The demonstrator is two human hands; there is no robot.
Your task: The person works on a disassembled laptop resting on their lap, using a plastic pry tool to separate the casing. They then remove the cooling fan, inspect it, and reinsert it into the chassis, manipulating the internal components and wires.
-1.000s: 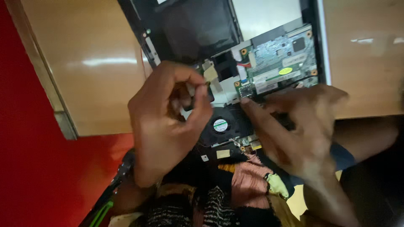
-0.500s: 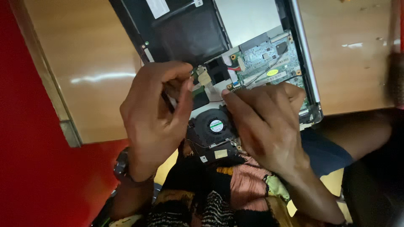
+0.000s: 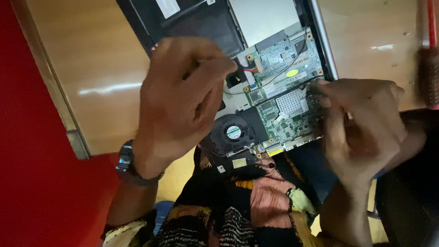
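Observation:
An opened laptop [image 3: 315, 41] lies bottom-up on a wooden table, showing its green circuit board [image 3: 283, 110], a round black fan [image 3: 233, 132] and a black battery [image 3: 201, 23]. My left hand [image 3: 183, 100], with a dark watch [image 3: 125, 158] on its wrist, hovers over the laptop's middle. Its thumb and forefinger are pinched together just left of the board, with nothing visible between them. My right hand [image 3: 361, 128] is blurred, and its bent fingertips touch the board's right edge by the laptop's rim. Whether it grips anything is unclear.
A red-handled tool [image 3: 430, 59] lies on the wooden table [image 3: 91, 68] at the far right. The table's front edge runs just below the laptop, above my patterned garment [image 3: 256, 210]. A red surface [image 3: 32, 160] fills the left side.
My right hand has moved from over the fan to the board's right edge, uncovering the fan and board. My left hand stays pinched over the laptop's middle. The view has shifted closer.

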